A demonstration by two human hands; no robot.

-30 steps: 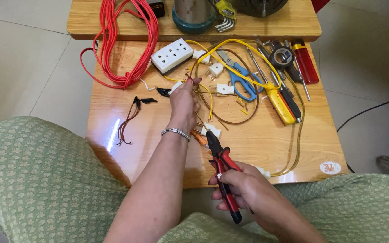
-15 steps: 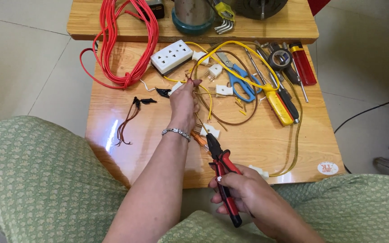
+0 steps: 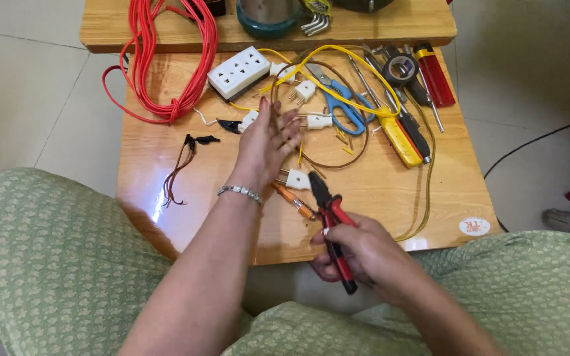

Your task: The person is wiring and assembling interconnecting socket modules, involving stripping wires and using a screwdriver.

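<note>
My right hand (image 3: 357,254) grips red-handled pliers (image 3: 328,214) near the front edge of a small wooden table (image 3: 390,188), jaws pointing away from me. My left hand (image 3: 265,142) hovers flat over the middle of the table, fingers spread, holding nothing. It is nearest to a brown wire loop (image 3: 338,155), a white plug (image 3: 296,178) and a short yellow wire piece (image 3: 300,153). An orange-handled screwdriver (image 3: 291,200) lies just left of the pliers. A silver bracelet (image 3: 240,192) circles my left wrist.
A white socket strip (image 3: 239,71), blue scissors (image 3: 341,105), yellow wire (image 3: 357,62), a yellow tool (image 3: 400,140), black tape roll (image 3: 400,68) and red lighter (image 3: 435,82) lie at the back. A red cable coil (image 3: 166,59) lies at left, dark wire scraps (image 3: 183,165) nearby. My green-clothed knees flank the table.
My left hand let go of the wires it was pinching and now opens flat, drawn slightly back. The right hand with the pliers has moved a little forward.
</note>
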